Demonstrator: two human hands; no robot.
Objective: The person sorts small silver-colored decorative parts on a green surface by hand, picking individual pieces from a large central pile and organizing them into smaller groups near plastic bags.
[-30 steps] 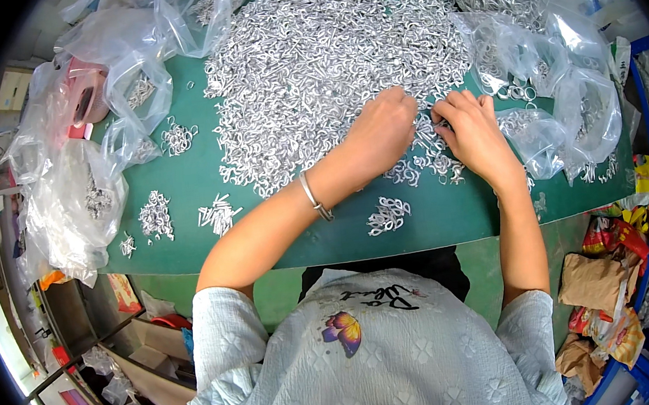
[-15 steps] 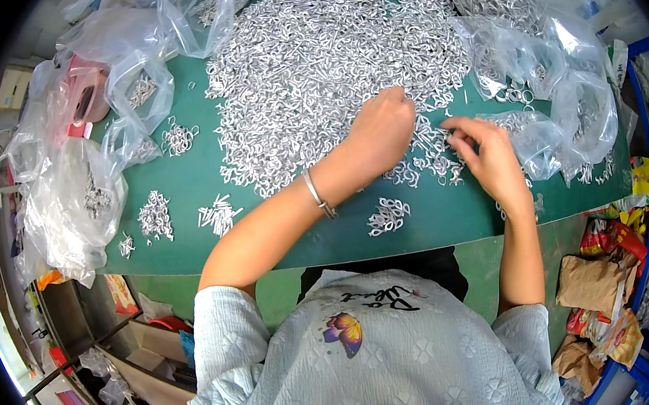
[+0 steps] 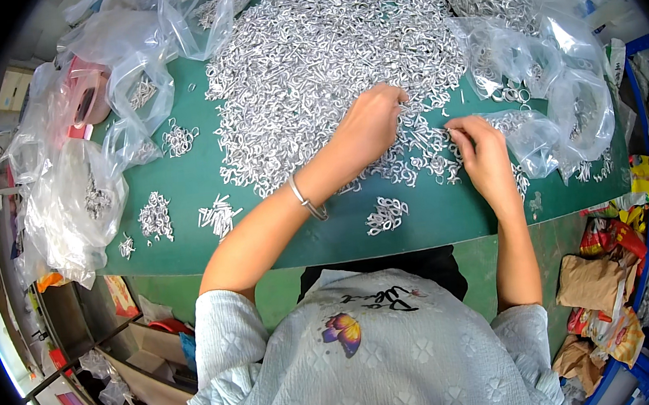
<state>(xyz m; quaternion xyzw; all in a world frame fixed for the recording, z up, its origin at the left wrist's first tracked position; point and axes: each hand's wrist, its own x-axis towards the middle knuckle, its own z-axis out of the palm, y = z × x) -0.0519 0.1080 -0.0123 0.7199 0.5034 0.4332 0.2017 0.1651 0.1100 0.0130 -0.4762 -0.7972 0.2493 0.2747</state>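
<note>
A broad heap of small silver metal pieces (image 3: 304, 72), many of them ring- or hook-shaped, spreads over the green table (image 3: 297, 240). My left hand (image 3: 373, 126), a silver bangle (image 3: 307, 196) on its wrist, is over the heap's near right part. Its fingers are curled together at the pieces, and what they hold is hidden. At the heap's right edge is my right hand (image 3: 486, 157), thumb and forefinger brought together beside loose pieces (image 3: 437, 156); anything between them is too small to make out. A little pile of silver links (image 3: 387, 215) lies nearer me.
Small sorted piles, such as short pins (image 3: 219, 215) and curved pieces (image 3: 156, 217), lie at the left. Clear plastic bags (image 3: 70, 196) crowd the left side, with a pink container (image 3: 90, 92) among them. More part-filled bags (image 3: 586, 119) line the right edge.
My left hand has shifted slightly left and towards me over the heap. My right hand has moved a little left, its fingers still bent at the heap's edge.
</note>
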